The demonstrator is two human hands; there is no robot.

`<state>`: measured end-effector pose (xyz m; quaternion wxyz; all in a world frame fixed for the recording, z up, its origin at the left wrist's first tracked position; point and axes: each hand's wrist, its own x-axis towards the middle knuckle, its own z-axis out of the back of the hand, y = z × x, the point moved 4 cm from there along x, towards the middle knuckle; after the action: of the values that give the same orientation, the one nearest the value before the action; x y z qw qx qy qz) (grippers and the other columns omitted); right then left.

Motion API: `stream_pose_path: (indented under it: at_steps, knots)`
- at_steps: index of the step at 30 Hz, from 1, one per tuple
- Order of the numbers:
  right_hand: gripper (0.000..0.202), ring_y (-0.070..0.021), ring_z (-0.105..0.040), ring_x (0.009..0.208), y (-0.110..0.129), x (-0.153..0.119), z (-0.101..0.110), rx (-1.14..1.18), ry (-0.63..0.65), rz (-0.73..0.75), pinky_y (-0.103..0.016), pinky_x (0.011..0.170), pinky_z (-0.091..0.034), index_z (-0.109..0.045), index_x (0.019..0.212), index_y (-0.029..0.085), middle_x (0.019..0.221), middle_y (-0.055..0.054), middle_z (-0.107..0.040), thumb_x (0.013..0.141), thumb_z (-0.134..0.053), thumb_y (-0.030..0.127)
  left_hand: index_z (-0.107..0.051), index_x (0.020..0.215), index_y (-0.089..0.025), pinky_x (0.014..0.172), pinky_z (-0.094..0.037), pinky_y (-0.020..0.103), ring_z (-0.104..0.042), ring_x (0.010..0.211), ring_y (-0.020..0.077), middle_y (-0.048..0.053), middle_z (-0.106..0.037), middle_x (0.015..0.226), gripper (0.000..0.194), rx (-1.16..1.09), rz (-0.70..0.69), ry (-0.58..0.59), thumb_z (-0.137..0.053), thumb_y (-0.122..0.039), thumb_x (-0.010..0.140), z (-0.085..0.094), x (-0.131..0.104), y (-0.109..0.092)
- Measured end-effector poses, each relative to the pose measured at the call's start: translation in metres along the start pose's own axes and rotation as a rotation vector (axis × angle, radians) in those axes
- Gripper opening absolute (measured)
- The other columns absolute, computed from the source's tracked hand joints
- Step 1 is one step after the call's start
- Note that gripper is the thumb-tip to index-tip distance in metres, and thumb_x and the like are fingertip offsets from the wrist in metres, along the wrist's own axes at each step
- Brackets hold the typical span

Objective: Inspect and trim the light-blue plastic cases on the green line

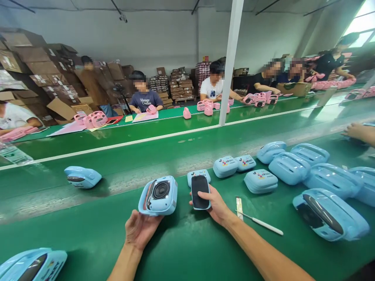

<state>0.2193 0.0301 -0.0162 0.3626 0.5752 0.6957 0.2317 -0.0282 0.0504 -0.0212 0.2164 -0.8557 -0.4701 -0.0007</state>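
My left hand [142,228] is closed round the underside of a blue speaker housing [158,196], whose round black speaker faces up. To its right, my right hand [215,205] grips a blue cover [200,192] with its dark inner side showing and my thumb on it. Just behind that cover lies a light blue cover with a printed cartoon figure [191,176]. A white-handled pointed tool [267,226] and a small pale strip [239,207] rest on the green surface right of my right hand.
Printed blue covers [260,181] and blue housings [289,168] crowd the right side. Another housing [82,177] sits on the belt at left, one more [35,265] at the near left corner. A co-worker's hand [359,132] shows at far right. People handle pink housings across the line.
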Motion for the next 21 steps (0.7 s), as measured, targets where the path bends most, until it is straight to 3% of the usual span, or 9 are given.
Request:
stream_pose_path:
  at_steps: [2,4,7,10,12,16,21]
  knots:
    - [0.049,-0.0244,-0.077,0.064,0.001,-0.001,-0.001,0.029,0.000,0.004,-0.033,0.060,-0.059,-0.063,0.104,0.018,0.082,-0.005,-0.078,0.064,-0.086,0.036,-0.044,0.152,-0.036,0.123,-0.029,0.050,-0.061,0.130,0.0290,0.005,-0.066,0.141,0.071,0.065,-0.026,-0.083,-0.063,-0.019,0.086,0.003,-0.003,-0.001]
    - [0.049,-0.0257,-0.077,0.065,0.001,-0.001,-0.002,0.060,-0.005,0.009,-0.036,0.062,-0.060,-0.063,0.104,0.018,0.080,-0.006,-0.078,0.069,-0.082,0.045,-0.046,0.150,-0.037,0.123,-0.031,0.050,-0.065,0.126,0.0286,0.004,-0.067,0.139,0.074,0.092,-0.034,-0.146,-0.063,-0.013,0.083,0.005,-0.004,-0.002]
    - [0.049,-0.0250,-0.076,0.062,-0.001,0.000,-0.001,0.039,-0.038,0.003,-0.036,0.059,-0.060,-0.063,0.102,0.017,0.078,-0.007,-0.077,0.074,-0.079,0.052,-0.048,0.149,-0.037,0.122,-0.028,0.058,-0.058,0.133,0.0331,0.006,-0.063,0.144,0.063,0.050,-0.099,-0.129,-0.064,-0.031,0.088,-0.004,-0.001,-0.006]
    - [0.046,-0.0235,-0.074,0.058,-0.003,0.001,0.000,-0.022,-0.067,0.007,-0.033,0.054,-0.058,-0.062,0.097,0.016,0.074,-0.005,-0.076,0.072,-0.080,0.049,-0.042,0.153,-0.035,0.122,-0.018,0.067,-0.041,0.146,0.0392,0.010,-0.053,0.154,0.068,0.021,-0.153,-0.130,-0.058,-0.056,0.091,-0.016,0.003,-0.009]
    - [0.044,-0.0227,-0.074,0.056,-0.003,0.001,0.000,-0.045,-0.067,0.015,-0.030,0.052,-0.057,-0.061,0.095,0.017,0.070,-0.002,-0.074,0.067,-0.083,0.042,-0.041,0.154,-0.032,0.120,-0.019,0.070,-0.040,0.146,0.0406,0.012,-0.055,0.152,0.067,0.016,-0.123,-0.183,-0.056,-0.055,0.092,-0.019,0.004,-0.008]
    - [0.046,-0.0220,-0.073,0.056,-0.001,0.000,0.001,-0.080,-0.051,0.023,-0.029,0.051,-0.056,-0.059,0.099,0.019,0.070,0.001,-0.073,0.061,-0.082,0.032,-0.048,0.150,-0.027,0.113,-0.033,0.072,-0.055,0.135,0.0409,0.015,-0.067,0.138,0.058,0.016,-0.091,-0.345,-0.058,-0.038,0.094,-0.011,0.003,-0.005]
    - [0.043,-0.0197,-0.070,0.051,-0.001,0.001,0.003,-0.113,-0.049,0.036,-0.029,0.047,-0.056,-0.059,0.097,0.019,0.070,0.001,-0.070,0.066,-0.081,0.038,-0.051,0.147,-0.023,0.107,-0.041,0.073,-0.064,0.124,0.0421,0.018,-0.072,0.128,0.058,0.054,-0.160,-0.473,-0.061,-0.039,0.093,-0.007,0.003,-0.004]
